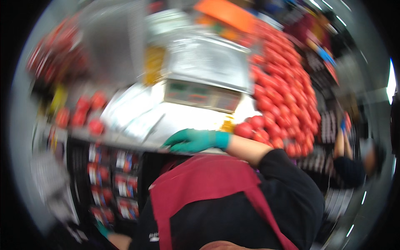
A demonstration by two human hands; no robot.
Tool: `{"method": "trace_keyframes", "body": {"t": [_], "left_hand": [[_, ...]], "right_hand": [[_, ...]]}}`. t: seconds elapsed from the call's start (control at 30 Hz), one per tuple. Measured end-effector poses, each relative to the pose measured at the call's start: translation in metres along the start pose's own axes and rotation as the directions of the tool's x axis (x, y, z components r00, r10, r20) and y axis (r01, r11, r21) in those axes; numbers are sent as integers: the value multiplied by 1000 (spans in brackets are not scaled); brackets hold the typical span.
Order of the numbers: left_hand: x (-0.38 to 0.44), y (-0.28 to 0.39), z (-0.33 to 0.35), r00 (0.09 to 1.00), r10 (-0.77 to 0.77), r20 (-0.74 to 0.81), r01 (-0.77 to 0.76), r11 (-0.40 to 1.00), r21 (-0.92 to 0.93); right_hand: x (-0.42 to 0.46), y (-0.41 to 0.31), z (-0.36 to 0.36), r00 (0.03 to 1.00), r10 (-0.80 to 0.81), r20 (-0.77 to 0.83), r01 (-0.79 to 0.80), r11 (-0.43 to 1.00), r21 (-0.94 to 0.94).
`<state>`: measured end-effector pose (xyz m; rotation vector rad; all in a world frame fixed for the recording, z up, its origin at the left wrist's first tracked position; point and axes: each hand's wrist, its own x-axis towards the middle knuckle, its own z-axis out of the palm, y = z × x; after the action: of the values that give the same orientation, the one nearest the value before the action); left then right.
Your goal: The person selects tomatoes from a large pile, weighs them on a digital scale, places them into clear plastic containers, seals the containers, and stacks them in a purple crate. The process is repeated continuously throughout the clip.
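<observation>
My right hand, in a green glove, rests near the worktable's front edge with fingers partly spread and nothing seen in it. Behind it stands a scale with a metal pan and a front display panel. A large heap of red tomatoes lies to the right. My left hand, also green-gloved, is low at the left, beside packs of red produce in a black crate; its fingers are blurred and partly hidden. White sheets or bags lie left of the scale.
Several loose tomatoes lie on the table's left part. An orange box stands behind the scale. Co-workers with blue gloves are at the right, near dark crates. Clear plastic stands at the upper left. The view is blurred.
</observation>
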<state>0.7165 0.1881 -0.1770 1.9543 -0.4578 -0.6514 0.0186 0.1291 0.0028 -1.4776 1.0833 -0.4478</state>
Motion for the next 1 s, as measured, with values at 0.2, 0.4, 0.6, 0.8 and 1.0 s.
{"method": "trace_keyframes", "body": {"t": [0.2, 0.4, 0.6, 0.8, 1.0], "left_hand": [[-108, 108, 170, 749, 603, 275, -629, 777, 10], [-150, 176, 270, 330, 840, 430, -878, 441, -188], [-341, 248, 370, 70, 826, 560, -721, 430, -543], [-518, 263, 403, -507, 548, 665, -599, 331, -729], [-602, 242, 434, -501, -47, 864, 34, 997, 74]], "right_hand": [[-45, 12, -12, 994, 101, -47, -109, 969, -223], [-179, 111, -87, 291, 231, -929, -127, 971, 201], [-324, 185, -168, -285, -209, -935, -845, 515, 143], [-345, 190, -195, -368, 87, -926, -863, 338, 375], [-286, 135, -170, 302, -30, -953, 521, 842, 139]]}}
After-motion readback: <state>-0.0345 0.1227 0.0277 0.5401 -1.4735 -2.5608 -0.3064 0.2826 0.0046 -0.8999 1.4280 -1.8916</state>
